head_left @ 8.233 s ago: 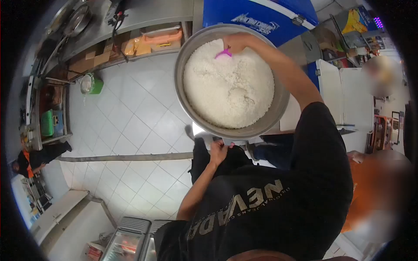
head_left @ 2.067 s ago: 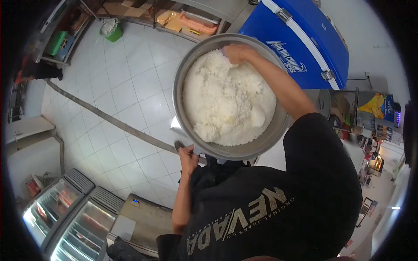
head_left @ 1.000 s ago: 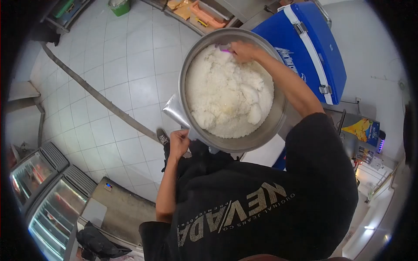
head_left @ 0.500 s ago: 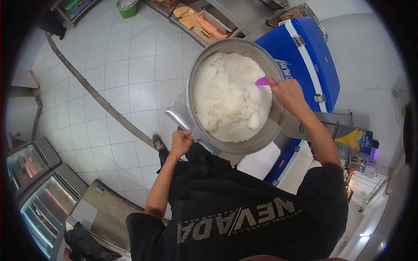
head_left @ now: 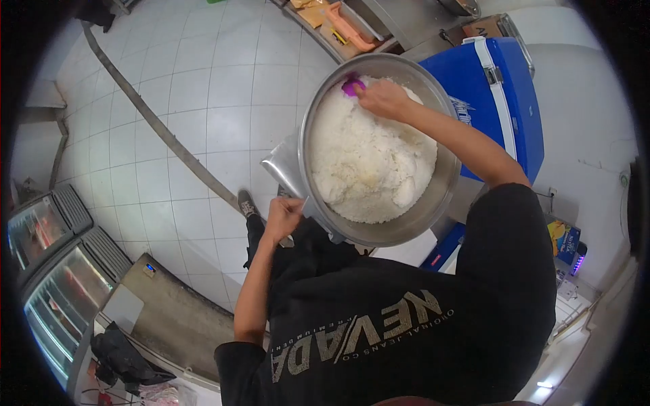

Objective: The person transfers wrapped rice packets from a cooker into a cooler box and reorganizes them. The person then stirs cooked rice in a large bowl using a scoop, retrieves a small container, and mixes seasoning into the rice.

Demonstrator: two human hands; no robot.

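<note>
Head view: a basin holds white grains and a purple scoop.

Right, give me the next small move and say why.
Probably push the purple scoop into the white heap and lift a portion: the right hand holds it at the heap's far edge, plenty remains in the metal basin, and the left hand is just outside the rim.
</note>
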